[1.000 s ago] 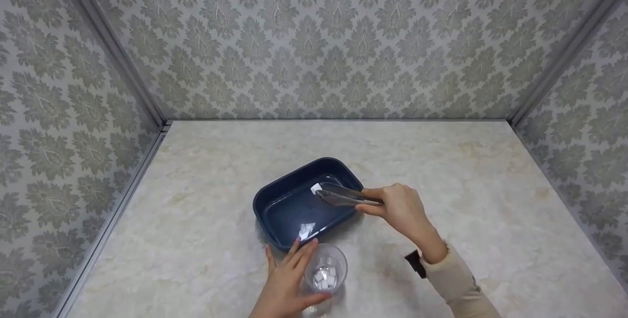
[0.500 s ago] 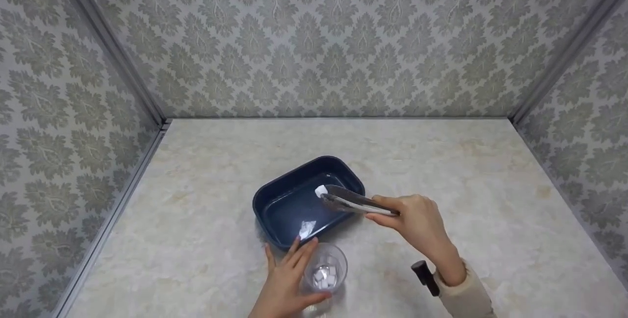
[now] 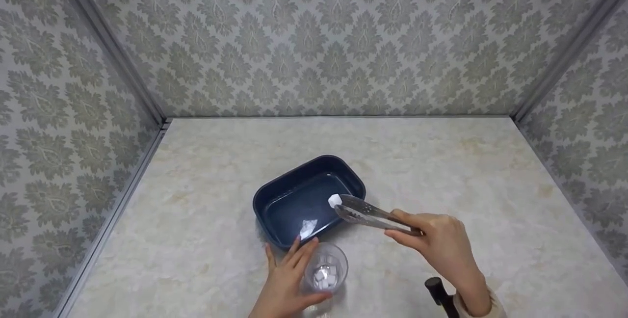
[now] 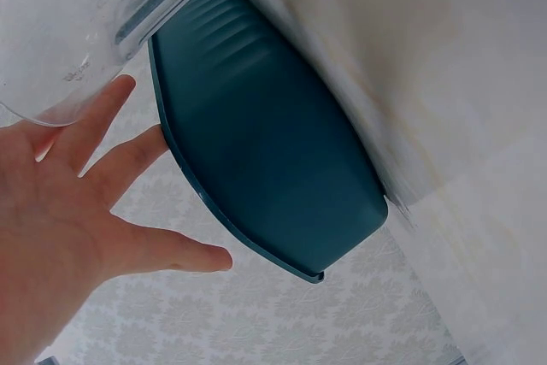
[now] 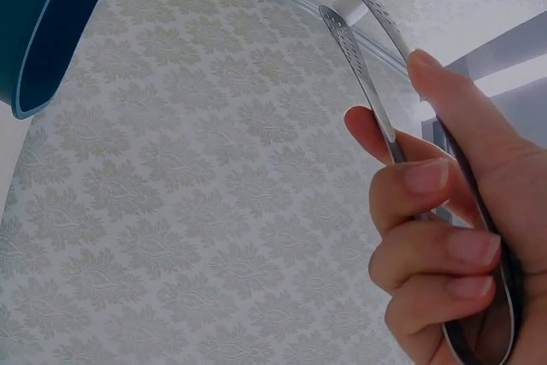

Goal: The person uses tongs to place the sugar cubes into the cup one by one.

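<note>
In my right hand [image 3: 436, 239] I grip metal tongs [image 3: 375, 215] with perforated tips. A small white cube [image 3: 335, 200] sits between those tips, over the right part of a dark blue rectangular baking dish [image 3: 279, 183]; the right wrist view also shows the cube [image 5: 349, 8] there. My left hand [image 3: 287, 278] lies with fingers spread and straight, thumb and index finger on either side of a clear cup [image 3: 342, 264], other fingertips at the dish's near rim. Several white cubes [image 3: 324, 276] lie in the cup. In the left wrist view the cup [image 4: 60, 32] overlaps part of the fingers.
The dish stands at an angle on a pale marbled table [image 3: 206, 171], with the cup close in front of it. Patterned walls [image 3: 314, 38] enclose the back and both sides. A black piece [image 3: 439, 291] juts out beside my right wrist.
My right hand has drawn back to the right and nearer, bringing the tongs and the cube along, from the dish's middle toward its right side. My left hand, the cup and the dish stay put.
</note>
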A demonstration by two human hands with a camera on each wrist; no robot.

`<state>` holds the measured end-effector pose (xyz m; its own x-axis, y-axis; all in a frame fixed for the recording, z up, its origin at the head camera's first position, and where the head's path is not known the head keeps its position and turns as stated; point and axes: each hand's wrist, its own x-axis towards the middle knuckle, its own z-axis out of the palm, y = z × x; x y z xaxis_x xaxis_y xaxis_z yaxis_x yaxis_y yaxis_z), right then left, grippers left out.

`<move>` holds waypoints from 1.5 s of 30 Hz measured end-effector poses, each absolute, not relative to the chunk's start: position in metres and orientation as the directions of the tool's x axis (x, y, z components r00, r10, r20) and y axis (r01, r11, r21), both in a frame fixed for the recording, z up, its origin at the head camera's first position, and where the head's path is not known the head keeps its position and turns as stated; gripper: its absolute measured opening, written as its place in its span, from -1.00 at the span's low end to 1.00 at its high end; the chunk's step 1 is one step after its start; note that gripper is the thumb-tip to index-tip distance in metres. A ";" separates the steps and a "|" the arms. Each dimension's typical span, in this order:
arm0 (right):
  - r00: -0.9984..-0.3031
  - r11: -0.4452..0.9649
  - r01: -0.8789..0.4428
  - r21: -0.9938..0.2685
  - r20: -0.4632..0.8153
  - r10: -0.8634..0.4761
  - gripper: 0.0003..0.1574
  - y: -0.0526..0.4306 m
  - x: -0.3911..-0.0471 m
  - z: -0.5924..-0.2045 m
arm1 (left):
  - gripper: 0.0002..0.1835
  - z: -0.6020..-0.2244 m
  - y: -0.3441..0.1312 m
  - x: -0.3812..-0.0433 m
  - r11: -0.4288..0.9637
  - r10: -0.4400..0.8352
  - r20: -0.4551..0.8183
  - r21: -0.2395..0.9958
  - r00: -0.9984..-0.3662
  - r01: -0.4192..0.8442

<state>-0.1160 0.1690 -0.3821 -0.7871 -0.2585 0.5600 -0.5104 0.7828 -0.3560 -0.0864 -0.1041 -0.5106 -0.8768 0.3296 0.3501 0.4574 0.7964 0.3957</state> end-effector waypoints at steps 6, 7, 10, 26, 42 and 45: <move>-0.754 0.780 -0.535 -0.324 0.599 -0.269 -0.60 0.175 -0.100 -0.381 | 0.08 -0.509 -0.105 -0.086 0.790 0.326 0.348 0.410 -0.879 0.455; -0.751 0.778 -0.539 -0.323 0.602 -0.270 -0.60 0.176 -0.097 -0.381 | 0.08 -0.509 -0.105 -0.086 0.791 0.326 0.344 0.411 -0.881 0.453; -0.752 0.774 -0.544 -0.324 0.598 -0.278 -0.60 0.176 -0.091 -0.380 | 0.08 -0.509 -0.104 -0.087 0.792 0.327 0.334 0.414 -0.884 0.449; -0.773 0.780 -0.542 -0.313 0.550 -0.316 -0.64 0.171 -0.079 -0.394 | 0.07 -0.513 -0.103 -0.086 0.791 0.330 0.393 0.382 -0.859 0.478; -0.806 0.773 -0.540 -0.332 0.469 -0.361 -0.68 0.164 -0.083 -0.408 | 0.08 -0.512 -0.104 -0.087 0.791 0.326 0.392 0.385 -0.860 0.475; -0.806 0.757 -0.552 -0.350 0.457 -0.376 -0.69 0.162 -0.083 -0.411 | 0.08 -0.512 -0.104 -0.086 0.788 0.327 0.390 0.391 -0.861 0.476</move>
